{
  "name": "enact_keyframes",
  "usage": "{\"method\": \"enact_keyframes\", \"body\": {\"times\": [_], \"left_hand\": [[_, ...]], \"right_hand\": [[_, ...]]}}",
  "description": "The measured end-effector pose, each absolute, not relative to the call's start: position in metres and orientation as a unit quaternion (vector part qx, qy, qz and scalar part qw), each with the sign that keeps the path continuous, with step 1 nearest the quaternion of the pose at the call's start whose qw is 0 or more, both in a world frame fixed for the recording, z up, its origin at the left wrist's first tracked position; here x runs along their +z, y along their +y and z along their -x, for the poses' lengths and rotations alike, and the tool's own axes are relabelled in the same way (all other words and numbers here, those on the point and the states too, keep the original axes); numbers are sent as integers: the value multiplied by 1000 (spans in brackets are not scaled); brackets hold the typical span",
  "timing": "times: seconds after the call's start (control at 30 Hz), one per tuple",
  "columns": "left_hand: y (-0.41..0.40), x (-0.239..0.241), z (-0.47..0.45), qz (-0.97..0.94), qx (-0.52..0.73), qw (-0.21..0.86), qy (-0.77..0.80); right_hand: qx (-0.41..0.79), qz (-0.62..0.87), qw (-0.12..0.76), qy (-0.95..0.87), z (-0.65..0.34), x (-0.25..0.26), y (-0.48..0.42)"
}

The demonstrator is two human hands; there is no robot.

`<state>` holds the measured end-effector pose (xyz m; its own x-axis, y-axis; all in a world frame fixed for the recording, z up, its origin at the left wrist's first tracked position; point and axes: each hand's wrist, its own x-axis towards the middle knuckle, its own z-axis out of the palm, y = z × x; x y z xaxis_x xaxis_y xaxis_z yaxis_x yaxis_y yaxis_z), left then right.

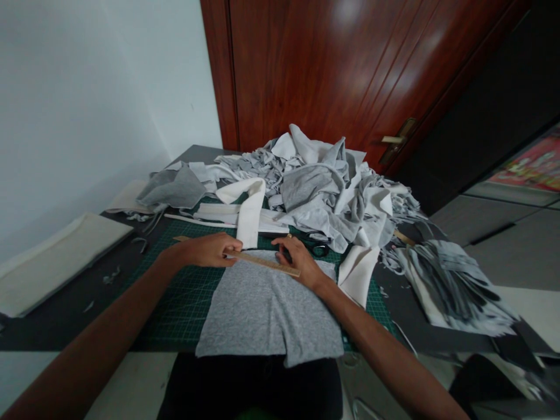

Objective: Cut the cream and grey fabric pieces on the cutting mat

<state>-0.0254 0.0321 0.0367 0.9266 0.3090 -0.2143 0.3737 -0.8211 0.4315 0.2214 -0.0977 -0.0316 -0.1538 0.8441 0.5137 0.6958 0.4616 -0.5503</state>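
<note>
Wooden ruler on grey fabric, left hand gripping, right hand pressing

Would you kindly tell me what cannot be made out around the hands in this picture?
Head view:
- Ruler markings: too small to read; the left hand covers part.
- Scissors: mostly hidden behind the right hand.
- Right hand's grip: its fingers hide whether it holds anything.
- Cutting mat: far end buried under the fabric pile.
</note>
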Motion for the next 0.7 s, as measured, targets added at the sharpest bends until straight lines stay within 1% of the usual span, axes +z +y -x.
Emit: {"method": "enact_keyframes", "body": {"times": [0.3, 0.6, 0.7], "left_hand": [[36, 32, 26, -956, -66, 234, 166], [43, 29, 29, -956, -46, 241, 163], [46, 28, 30, -962, -31, 205, 175]], "right_hand": [[103, 508, 406, -753, -222, -33, -96], [113, 504, 404, -755, -221, -23, -102], [124, 482, 401, -769, -220, -20, -104]]}}
